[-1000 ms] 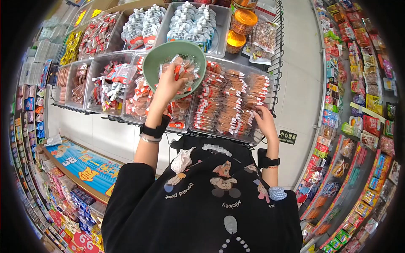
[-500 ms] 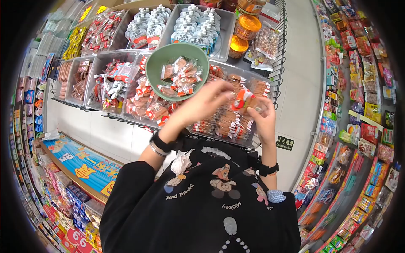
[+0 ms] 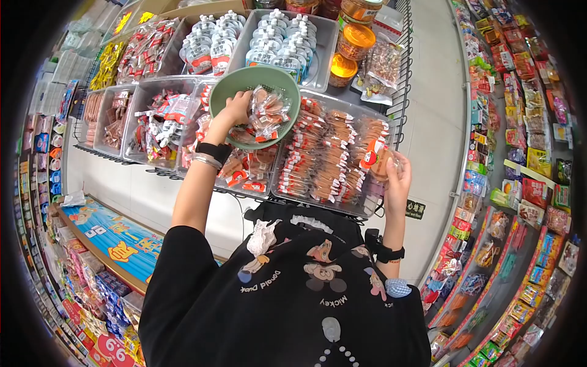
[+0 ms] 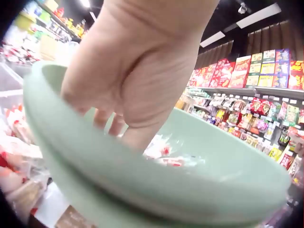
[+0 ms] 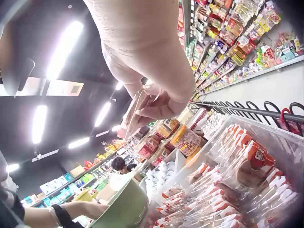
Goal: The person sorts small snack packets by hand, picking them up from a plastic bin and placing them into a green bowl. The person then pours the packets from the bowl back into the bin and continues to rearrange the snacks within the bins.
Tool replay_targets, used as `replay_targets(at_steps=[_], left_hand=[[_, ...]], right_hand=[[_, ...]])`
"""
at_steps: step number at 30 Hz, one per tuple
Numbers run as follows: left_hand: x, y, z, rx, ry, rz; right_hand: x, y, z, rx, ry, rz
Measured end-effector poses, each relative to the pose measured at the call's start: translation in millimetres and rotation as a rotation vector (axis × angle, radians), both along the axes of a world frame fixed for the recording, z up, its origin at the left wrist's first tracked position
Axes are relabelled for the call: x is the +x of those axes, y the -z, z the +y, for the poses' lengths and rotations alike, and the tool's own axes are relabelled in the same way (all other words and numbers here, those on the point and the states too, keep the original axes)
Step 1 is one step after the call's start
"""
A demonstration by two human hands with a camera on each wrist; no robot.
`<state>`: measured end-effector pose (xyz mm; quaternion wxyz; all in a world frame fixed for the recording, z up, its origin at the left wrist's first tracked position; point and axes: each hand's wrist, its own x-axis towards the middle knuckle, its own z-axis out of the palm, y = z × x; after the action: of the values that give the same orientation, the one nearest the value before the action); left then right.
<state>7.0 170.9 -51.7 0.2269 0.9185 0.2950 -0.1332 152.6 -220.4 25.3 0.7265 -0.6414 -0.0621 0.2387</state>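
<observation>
My left hand (image 3: 235, 110) grips the near rim of a pale green bowl (image 3: 287, 92), fingers curled inside it (image 4: 128, 80). The bowl (image 4: 190, 190) holds several red-and-clear snack packets (image 3: 269, 113) and hangs over the clear bins. My right hand (image 3: 394, 171) pinches one snack packet (image 3: 374, 156) above the right end of a clear bin (image 3: 330, 205) filled with rows of the same packets. In the right wrist view the right hand (image 5: 152, 102) holds the packet (image 5: 135, 114) upright over the bin (image 5: 237, 175), with the bowl (image 5: 123, 209) further off.
More clear bins of packets (image 3: 153, 128) fill the wire rack (image 3: 400, 92). White-capped pouches (image 3: 275, 43) and orange-lidded jars (image 3: 354, 37) stand behind. Snack shelves line the aisle at the right (image 3: 520, 153) and lower left (image 3: 92, 269).
My left hand left the bowl, met the right hand over the bin, then went back to the bowl's rim. My right hand lifted a packet out of the bin.
</observation>
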Motion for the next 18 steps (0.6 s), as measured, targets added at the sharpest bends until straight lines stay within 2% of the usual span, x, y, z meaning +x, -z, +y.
replay_targets(at_steps=[2,6,9,11,13,14,15,17,18], left_hand=[[-2,27,5,0.157,0.053,0.005],[0,-1,-13,0.166,0.002,0.074],[-1,-16,-19,0.204,-0.038,-0.042],[2,-34,-20,0.159,-0.163,-0.152],[-3,-43,-22,0.126,-0.176,-0.628],[-2,-50,-26,0.167,-0.207,-0.758],[-1,-72,-39,-0.178,-0.331,-0.832],[-2,-101,-64,-0.523,-0.429,-0.981],[-1,-116,-79,-0.669,-0.455,-0.954]], right_hand=[[-1,0,0,-0.003,0.000,-0.005],[-4,-1,0,-0.048,0.012,-0.038],[-6,-7,4,-0.082,-0.037,-0.094],[-6,-10,5,-0.085,-0.063,-0.125],[-5,-10,4,-0.068,-0.074,-0.062],[-4,-4,2,-0.050,-0.085,-0.054],[-5,-9,5,-0.021,-0.085,-0.045],[-5,-2,4,-0.010,-0.122,-0.097],[-6,-4,6,-0.012,-0.116,-0.098]])
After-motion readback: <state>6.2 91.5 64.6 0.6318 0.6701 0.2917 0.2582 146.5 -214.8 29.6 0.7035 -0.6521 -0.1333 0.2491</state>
